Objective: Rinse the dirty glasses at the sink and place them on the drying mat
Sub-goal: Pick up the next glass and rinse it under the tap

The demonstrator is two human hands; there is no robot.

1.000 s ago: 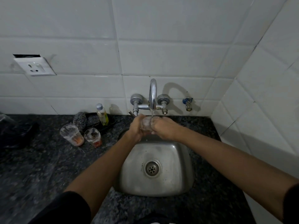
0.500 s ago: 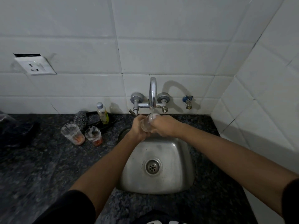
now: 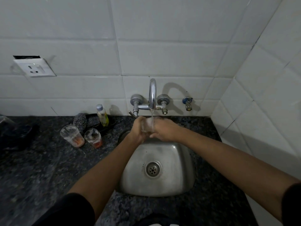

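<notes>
A small clear drinking glass [image 3: 148, 126] is held under the thin stream from the curved chrome tap [image 3: 152, 93], above the back edge of the square stainless steel sink [image 3: 172, 180]. It is clasped between both hands: the left hand [image 3: 138, 129] is curled round its left side and the right hand [image 3: 163, 130] is wrapped against its right side, so neither hand is nearer than the other. The glass appears roughly upright, with its long axis near vertical and its mouth towards the falling water, though the exact tilt cannot be told through the fingers and the blur.

Two more dirty glasses remain to the left on the dark speckled granite counter [image 3: 40, 168]: a taller clear tumbler with orange dregs [image 3: 72, 135] and, just beside it, a shorter clear glass with reddish dregs [image 3: 93, 138]. Both lean slightly, mouths upward, on the left hand's side. The drying mat cannot be made out with certainty.
</notes>
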